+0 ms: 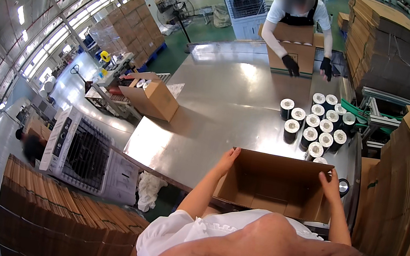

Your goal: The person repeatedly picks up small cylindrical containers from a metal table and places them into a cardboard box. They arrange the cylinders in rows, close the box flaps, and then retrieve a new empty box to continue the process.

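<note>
An open cardboard box (277, 174) lies at the near edge of the metal worktable, its open side showing bare brown walls. My left hand (230, 159) grips its left edge, fingers wrapped over the rim. On the opposite edge, my right hand (330, 183) holds the rim at the right corner. Just beyond the box stand several dark cylinders with white round tops (311, 134), grouped upright. Another dark cylinder (343, 187) with a pale round end is beside my right hand, partly hidden by it.
Across the metal table (211, 91), a co-worker with black gloves (291, 65) stands behind another cardboard box (298, 57). A filled carton (153, 98) sits at the table's left edge. Flattened cardboard stacks (403, 188) rise close on my right, and more flattened cardboard (60, 212) lies lower left.
</note>
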The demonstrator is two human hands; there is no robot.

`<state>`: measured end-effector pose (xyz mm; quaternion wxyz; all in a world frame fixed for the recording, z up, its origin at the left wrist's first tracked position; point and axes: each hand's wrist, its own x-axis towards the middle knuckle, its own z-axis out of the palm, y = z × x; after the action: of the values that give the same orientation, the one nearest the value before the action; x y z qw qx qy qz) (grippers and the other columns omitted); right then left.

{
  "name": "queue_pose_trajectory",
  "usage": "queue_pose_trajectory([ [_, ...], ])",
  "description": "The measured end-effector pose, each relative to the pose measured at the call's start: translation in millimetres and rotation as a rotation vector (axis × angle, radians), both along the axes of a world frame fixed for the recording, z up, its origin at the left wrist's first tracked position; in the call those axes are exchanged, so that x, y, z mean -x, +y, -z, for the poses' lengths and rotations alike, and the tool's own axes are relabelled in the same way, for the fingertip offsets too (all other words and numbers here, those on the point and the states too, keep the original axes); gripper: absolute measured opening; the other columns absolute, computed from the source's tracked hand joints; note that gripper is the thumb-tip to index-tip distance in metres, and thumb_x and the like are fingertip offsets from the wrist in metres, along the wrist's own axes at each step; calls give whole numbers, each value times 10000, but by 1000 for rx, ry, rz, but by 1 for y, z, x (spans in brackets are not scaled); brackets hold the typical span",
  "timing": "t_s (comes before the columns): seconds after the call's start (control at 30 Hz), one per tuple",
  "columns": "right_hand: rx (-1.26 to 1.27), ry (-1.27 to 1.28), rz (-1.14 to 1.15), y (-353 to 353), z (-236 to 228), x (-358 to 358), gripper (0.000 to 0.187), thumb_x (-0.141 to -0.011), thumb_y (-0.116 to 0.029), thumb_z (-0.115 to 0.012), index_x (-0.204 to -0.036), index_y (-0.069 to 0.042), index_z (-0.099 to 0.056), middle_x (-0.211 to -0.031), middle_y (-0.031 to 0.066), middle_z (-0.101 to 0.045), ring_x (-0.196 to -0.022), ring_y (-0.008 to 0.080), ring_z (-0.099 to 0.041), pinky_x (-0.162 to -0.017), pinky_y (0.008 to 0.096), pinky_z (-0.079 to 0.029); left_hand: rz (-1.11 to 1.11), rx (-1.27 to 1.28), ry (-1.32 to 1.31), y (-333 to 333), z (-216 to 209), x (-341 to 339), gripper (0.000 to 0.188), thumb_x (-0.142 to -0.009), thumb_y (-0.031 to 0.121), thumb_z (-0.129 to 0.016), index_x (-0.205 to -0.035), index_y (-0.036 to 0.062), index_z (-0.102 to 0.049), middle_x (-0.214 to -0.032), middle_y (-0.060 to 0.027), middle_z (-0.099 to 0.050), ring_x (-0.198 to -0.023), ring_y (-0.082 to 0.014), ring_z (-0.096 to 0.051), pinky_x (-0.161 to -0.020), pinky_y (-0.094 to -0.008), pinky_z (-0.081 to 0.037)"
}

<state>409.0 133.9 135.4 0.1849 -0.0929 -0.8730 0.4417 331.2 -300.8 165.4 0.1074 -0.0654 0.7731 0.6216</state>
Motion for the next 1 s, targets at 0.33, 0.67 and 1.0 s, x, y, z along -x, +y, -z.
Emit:
queue_pose_trajectory([
  [0.33,280,-240,82,30,26,63,597,-845,-525,-585,-782,64,-662,-711,144,-654,-674,194,-612,-668,331,-471,55,482,-90,23,1,54,768,-908,619,-346,-993,-87,-636,-942,-226,-656,-947,-339,-604,-869,-380,-434],
  [0.67,-165,11,68,23,68,100,95,-749,-124,-677,-735,-35,-646,-798,136,-584,-830,310,-568,-737,402,-465,318,973,560,47,59,70,436,-901,353,-503,-1150,-1,-561,-1098,-232,-551,-1056,-369,-518,-922,-426,-432],
  [1.0,-391,-152,-301,34,87,107,339,-878,-306,-472,-807,-13,-625,-819,245,-616,-796,417,-590,-720,504,-450,672,946,336,48,-6,35,515,-783,420,-667,-1194,120,-587,-1151,-165,-571,-1092,-347,-527,-905,-419,-446],
])
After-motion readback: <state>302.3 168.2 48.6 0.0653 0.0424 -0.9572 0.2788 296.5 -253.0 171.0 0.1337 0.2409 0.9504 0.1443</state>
